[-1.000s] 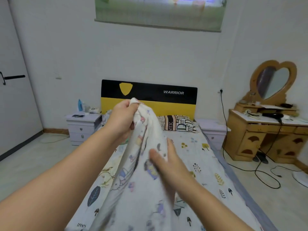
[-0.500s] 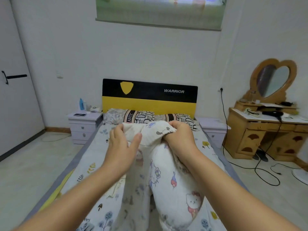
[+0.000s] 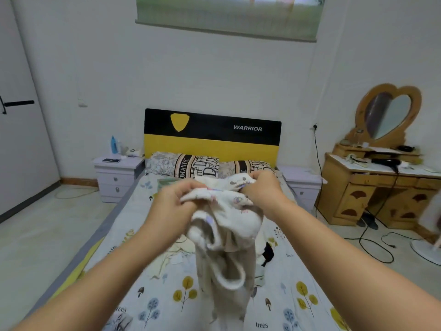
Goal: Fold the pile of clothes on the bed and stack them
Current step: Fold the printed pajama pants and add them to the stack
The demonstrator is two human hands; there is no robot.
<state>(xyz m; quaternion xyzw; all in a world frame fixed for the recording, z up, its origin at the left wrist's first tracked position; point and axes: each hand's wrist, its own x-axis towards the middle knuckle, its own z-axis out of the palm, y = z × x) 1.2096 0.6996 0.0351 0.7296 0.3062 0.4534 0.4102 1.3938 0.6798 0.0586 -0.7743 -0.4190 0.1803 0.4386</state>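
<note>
Change: garment (image 3: 224, 211) raised higher, bunched since a moment ago.
Left hand (image 3: 171, 206): fingers curled, gripping garment's top edge.
Right hand (image 3: 260, 189): pinching same edge.
Bed (image 3: 298, 271): below, patterned sheet.

Garment (image 3: 235, 211): cream/off-white w/ small pastel cartoon prints, pink & lilac.
Bed sheet (image 3: 286, 278): pale blue-white, printed w/ yellow & blue trees, brown mushrooms, blk "trees" lettering; grey border (image 3: 100, 235), yellow strip beside it.
Headboard (image 3: 212, 134): blk top band w/ yellow shield & white "WARRIOR"; yellow lower band.
Pillows (image 3: 183, 164): grey floral + beige/blk bands w/ lettering.
Nightstands (image 3: 114, 177): pale lilac.
Dresser (image 3: 372, 187): honey-tone wood, dark fan motifs; heart-shaped mirror frame same wood.
Bottle (image 3: 113, 145): blue.
Walls: white. Blind (image 3: 229, 17): green.
</note>
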